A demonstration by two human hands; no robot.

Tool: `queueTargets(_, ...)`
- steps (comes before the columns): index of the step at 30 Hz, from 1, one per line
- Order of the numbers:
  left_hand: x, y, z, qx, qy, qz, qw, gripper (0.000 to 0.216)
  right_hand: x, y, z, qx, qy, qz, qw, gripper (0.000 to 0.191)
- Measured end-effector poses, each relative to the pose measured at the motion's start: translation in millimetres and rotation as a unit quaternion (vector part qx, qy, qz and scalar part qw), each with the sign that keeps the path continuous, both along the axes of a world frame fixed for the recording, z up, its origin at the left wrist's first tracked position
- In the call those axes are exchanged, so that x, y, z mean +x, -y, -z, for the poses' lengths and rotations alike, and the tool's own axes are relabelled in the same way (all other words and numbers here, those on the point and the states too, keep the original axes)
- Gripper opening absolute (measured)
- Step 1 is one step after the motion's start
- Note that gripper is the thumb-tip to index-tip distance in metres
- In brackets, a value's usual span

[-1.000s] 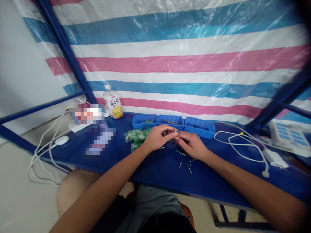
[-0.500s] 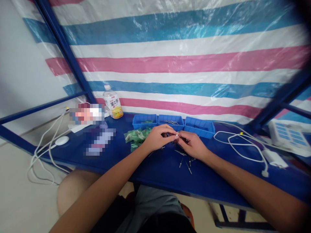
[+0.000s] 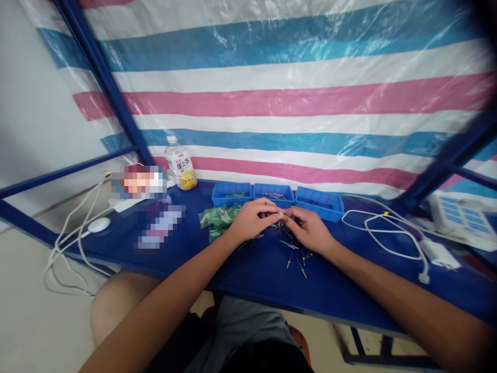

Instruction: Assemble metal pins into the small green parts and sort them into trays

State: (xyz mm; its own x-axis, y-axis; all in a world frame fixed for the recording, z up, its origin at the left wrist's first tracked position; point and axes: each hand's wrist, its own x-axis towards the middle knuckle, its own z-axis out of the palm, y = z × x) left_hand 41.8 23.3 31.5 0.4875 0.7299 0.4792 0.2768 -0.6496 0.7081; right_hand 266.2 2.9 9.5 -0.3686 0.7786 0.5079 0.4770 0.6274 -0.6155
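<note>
My left hand (image 3: 252, 220) and my right hand (image 3: 310, 230) meet fingertip to fingertip over the middle of the blue table (image 3: 248, 274). Pinched between them is a small shiny metal piece (image 3: 280, 213), too small for me to make out its kind. Loose blind rivets (image 3: 302, 268) with thin stems lie under and in front of the hands, partly covered by them. Green plastic bags (image 3: 219, 220) with small parts lie just left of my left hand. Behind the hands stand a left blue bin (image 3: 232, 199), a middle blue bin (image 3: 273, 202) with rivets inside, and a right blue bin (image 3: 322, 211).
A drink bottle (image 3: 181, 166) stands at the back left, near blurred-out items and a white round object (image 3: 99, 225) with cables. White cables (image 3: 373, 228), a white adapter (image 3: 438, 254) and a white box (image 3: 464, 217) lie to the right. Blue frame posts (image 3: 104, 88) rise at the sides.
My fingertips and the small metal piece have shifted slightly to the left, and my right fingers have moved closer to the left ones. The things on the table have not moved.
</note>
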Motion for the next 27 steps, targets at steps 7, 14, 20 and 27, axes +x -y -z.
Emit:
queueTargets(7,1.7,0.6,0.9,0.009,0.001,-0.017,1.000,0.026,-5.3,6.4,-4.9,-0.007,0.018,-0.043,0.999,0.030)
queueTargets(14,1.3,-0.8,2.2,-0.014,0.029,0.000,0.999,0.022,-3.4,4.6,-2.1,0.006,0.037,-0.036,0.999,0.031)
queueTargets(20,0.9,-0.3,0.2,-0.009,0.016,0.025,1.000,0.017,-1.8,3.0,-2.0,0.011,0.023,-0.010,1.000,0.025)
queueTargets(27,0.9,-1.2,2.6,-0.011,0.016,0.006,1.000,0.022,-2.2,2.9,-1.1,0.000,0.035,-0.038,0.999,0.033)
